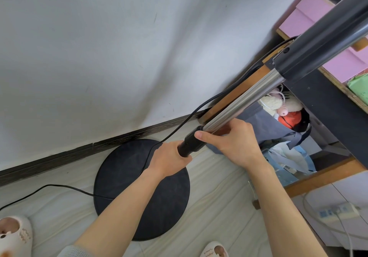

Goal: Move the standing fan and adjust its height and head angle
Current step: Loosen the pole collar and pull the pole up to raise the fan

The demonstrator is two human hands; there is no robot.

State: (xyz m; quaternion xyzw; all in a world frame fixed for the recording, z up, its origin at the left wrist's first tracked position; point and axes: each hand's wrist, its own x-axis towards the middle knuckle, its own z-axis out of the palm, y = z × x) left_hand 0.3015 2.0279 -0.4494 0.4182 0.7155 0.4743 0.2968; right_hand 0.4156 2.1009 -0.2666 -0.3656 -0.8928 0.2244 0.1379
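The fan [318, 43] stands on the floor [219, 193] near the wall [99, 47], its round black base [143, 207] below both hands. The left hand [169, 158] has its fingers clenched round the black pole just under the collar [192, 142]. The right hand [237, 143] grasps the silver tube [249, 99] where it enters the collar, thumb lying along the collar. A black cord [59, 186] trails across the floor. Slippers [12, 234] show at the bottom edge, and a power strip [336, 211] lies at the right.
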